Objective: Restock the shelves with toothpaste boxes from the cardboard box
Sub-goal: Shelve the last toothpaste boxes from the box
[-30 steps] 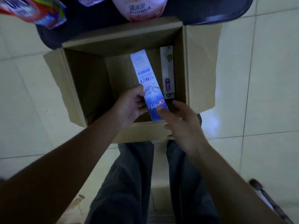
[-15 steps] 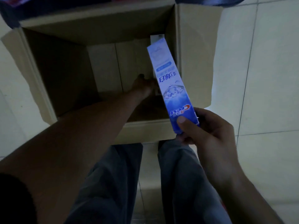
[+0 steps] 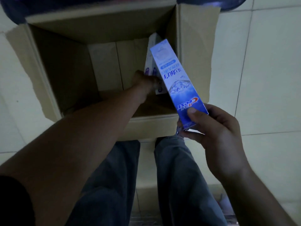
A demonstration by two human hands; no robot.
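Down low, the right hand (image 3: 218, 136) grips the near end of a blue toothpaste box (image 3: 172, 74), thumb on the front. That box tilts up over the near right corner of the open cardboard box (image 3: 195, 54). The left hand (image 3: 145, 82) is deep inside, by the right wall. It is blurry there, but its fingers look curled round the white toothpaste boxes (image 3: 150, 62), which lean up. A pale tiled floor (image 3: 268, 79) lies underneath.
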